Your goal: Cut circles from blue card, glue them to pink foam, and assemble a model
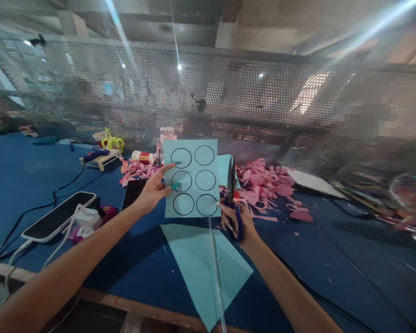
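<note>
Left hand: the left hand [155, 189] is raised off the table, thumb and fingers pinched on the left edge of the pale blue sheet [191, 178].
Sheet: held upright between the two hands, six black circles drawn on it in two columns.
Right hand: the right hand [236, 222] is closed through the handles of the scissors [233, 194], blades pointing up along the sheet's right edge.
Below the hands: a larger blue paper piece [204, 268] lies flat on the blue table [350, 259].
Beyond the right hand: a heap of pink paper scraps [263, 185].
Beyond the left hand: a glue stick [143, 157].
Left of the left hand: a phone [58, 216] with a white cable.
</note>
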Demonstrator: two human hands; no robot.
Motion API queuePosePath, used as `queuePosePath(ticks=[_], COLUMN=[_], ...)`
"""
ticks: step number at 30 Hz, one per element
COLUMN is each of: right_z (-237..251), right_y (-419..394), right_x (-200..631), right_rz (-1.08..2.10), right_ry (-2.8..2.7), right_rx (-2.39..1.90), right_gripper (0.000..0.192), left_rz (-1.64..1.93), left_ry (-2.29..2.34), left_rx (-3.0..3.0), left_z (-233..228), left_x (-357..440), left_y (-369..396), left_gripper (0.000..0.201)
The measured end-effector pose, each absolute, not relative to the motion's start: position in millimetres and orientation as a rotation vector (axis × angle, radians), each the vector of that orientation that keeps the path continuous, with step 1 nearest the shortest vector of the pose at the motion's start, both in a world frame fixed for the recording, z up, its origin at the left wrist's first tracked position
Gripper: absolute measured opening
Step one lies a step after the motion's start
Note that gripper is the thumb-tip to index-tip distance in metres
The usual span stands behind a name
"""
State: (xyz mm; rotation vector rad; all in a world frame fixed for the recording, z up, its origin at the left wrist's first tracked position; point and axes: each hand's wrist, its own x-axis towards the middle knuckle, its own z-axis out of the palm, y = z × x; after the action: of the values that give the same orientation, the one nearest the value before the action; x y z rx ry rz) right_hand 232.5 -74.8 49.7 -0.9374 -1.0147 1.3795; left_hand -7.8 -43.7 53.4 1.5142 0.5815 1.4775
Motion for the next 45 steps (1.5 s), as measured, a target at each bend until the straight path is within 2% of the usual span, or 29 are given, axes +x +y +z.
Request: queuePosePath(ticks=[12,23,28,34,40,45], right_z=[47,56,61,78,91,103], right_y=[-75,-75,-72,-77,-75,-69], right_x=[234,245,265,284,298,309], right_rz=[1.373,1.384,1.379,1.294,1.17,1.168], right_ry=[-1.041,-1.21,-1.482,-1.699,-1.883,-2.068], right_rx=[-0.921,-0.952,-0.949,-1.0,-1.068,-1.101], right_gripper=[0.036,0.03,0.026,0.029,0.043,0.043], left_rz=[1.473,1.453,1.438,1.435,1.442,1.363], left_ry=[0.611,0.52,0.486,0.493,0.471,0.452], left_rx=[1.642,1.655,1.646,1.601,1.589,1.594], left_z=[56,59,62,67,73,77], left_x=[-4,-6,-10,-16,-19,-24], left_y=[-50,-49,-49,-47,-46,-46], left_gripper=[0.087,0.091,0.088,0.083,0.081,0.081])
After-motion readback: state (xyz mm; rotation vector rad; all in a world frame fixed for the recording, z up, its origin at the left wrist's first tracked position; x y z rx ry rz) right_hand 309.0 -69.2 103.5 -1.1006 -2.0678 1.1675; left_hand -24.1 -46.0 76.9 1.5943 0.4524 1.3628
